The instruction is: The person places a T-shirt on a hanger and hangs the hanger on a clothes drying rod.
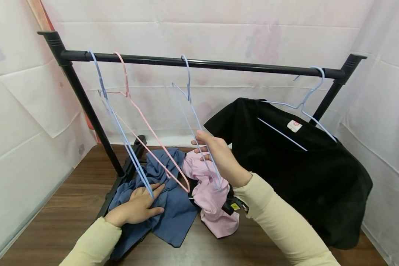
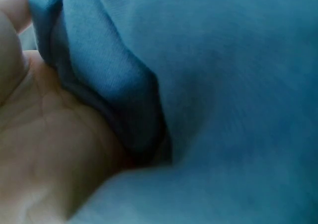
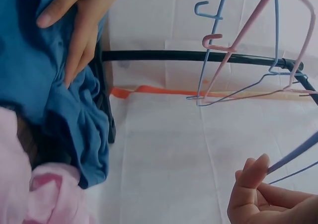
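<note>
My left hand (image 1: 136, 207) lies on a crumpled blue garment (image 1: 174, 221), its fingers stretched over the fabric. In the left wrist view, folds of the blue cloth (image 2: 223, 85) press close against the palm (image 2: 44, 149). With its thumb and fingers, my right hand (image 1: 226, 159) pinches the side of a blue wire hanger (image 1: 188, 83) whose hook sits on the rod. The right wrist view shows those curled fingers (image 3: 251, 189) at the wire. Under that hanger is a bunched pink garment (image 1: 207, 203), beside the blue one.
A black rack rod (image 1: 236, 64) spans the scene. At its left hang another blue hanger (image 1: 102, 83) and a pink hanger (image 1: 126, 87), their lower ends close to the left hand. A black shirt (image 1: 302, 184) hangs at the right. Below is a brown wooden table (image 1: 53, 218).
</note>
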Motion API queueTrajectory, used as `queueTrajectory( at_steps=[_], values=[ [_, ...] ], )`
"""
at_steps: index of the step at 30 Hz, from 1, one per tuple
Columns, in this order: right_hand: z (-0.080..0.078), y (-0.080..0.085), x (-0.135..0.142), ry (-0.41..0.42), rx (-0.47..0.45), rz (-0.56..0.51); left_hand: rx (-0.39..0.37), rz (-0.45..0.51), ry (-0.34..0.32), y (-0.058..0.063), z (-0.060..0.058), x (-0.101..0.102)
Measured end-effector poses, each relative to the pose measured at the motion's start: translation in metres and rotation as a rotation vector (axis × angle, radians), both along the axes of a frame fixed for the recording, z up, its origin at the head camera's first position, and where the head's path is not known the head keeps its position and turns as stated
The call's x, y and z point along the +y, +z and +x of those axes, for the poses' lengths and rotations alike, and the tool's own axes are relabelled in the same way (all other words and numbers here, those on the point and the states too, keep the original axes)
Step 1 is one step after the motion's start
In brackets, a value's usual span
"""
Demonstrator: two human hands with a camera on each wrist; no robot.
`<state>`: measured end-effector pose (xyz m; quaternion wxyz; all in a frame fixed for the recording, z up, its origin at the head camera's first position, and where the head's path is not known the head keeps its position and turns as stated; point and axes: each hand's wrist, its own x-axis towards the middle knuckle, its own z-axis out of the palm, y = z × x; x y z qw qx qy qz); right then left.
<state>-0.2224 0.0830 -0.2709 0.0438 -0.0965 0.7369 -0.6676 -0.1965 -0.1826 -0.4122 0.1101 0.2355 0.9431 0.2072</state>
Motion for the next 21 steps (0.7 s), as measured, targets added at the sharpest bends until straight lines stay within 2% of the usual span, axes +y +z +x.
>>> queueTrajectory(
  at_steps=[7,21],
  values=[
    [0.004,0.000,0.023,-0.009,0.007,-0.027,0.014,-0.001,-0.005,0.001,0.001,0.000],
    [0.014,0.003,0.061,0.003,0.082,0.012,0.009,-0.018,-0.008,0.000,0.000,0.001]
  ],
)
